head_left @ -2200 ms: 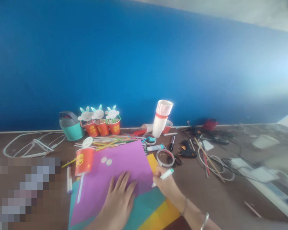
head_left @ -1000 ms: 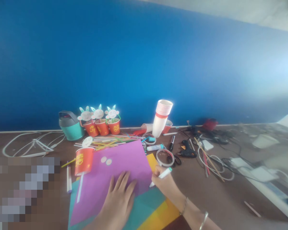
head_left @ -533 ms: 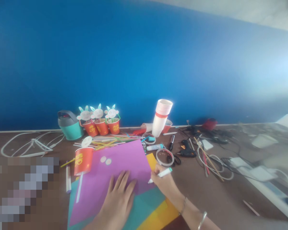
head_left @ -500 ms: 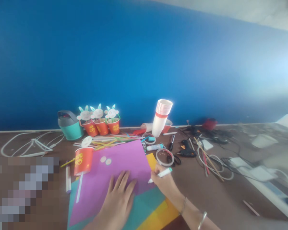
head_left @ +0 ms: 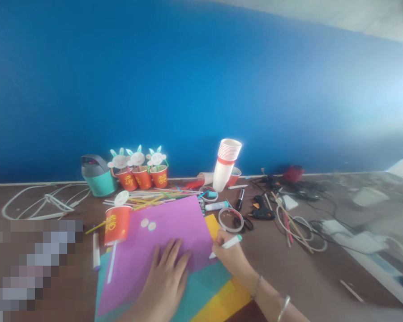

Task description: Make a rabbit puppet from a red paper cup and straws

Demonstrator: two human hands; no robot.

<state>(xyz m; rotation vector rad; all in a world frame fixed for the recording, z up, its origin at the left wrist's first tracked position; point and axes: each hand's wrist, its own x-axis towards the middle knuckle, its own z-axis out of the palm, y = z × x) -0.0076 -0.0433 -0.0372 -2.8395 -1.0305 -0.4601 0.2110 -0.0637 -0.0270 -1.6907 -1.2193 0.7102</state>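
Note:
My left hand (head_left: 164, 279) lies flat, fingers spread, on a purple sheet of paper (head_left: 154, 246) that tops teal (head_left: 204, 290) and yellow (head_left: 226, 302) sheets. My right hand (head_left: 230, 257) is closed on a white marker with a teal cap (head_left: 227, 245), its tip at the purple sheet's right edge. Two small pale discs (head_left: 148, 224) rest on the purple sheet. An orange paper cup (head_left: 116, 225) with a paper disc and a white straw stands at the sheet's left corner.
Behind are three orange cups with paper flowers (head_left: 141, 172), a teal canister (head_left: 99, 176), a stack of white cups (head_left: 225, 164), loose coloured straws (head_left: 154, 197), a tape ring (head_left: 231, 220), a glue gun (head_left: 262, 209), cables (head_left: 298, 223) and a power strip (head_left: 356, 243). A blue wall (head_left: 188, 89) backs the brown table (head_left: 305, 277).
The marker in my right hand has shifted slightly along the purple sheet's right edge. My left hand stays pressed flat on the sheet.

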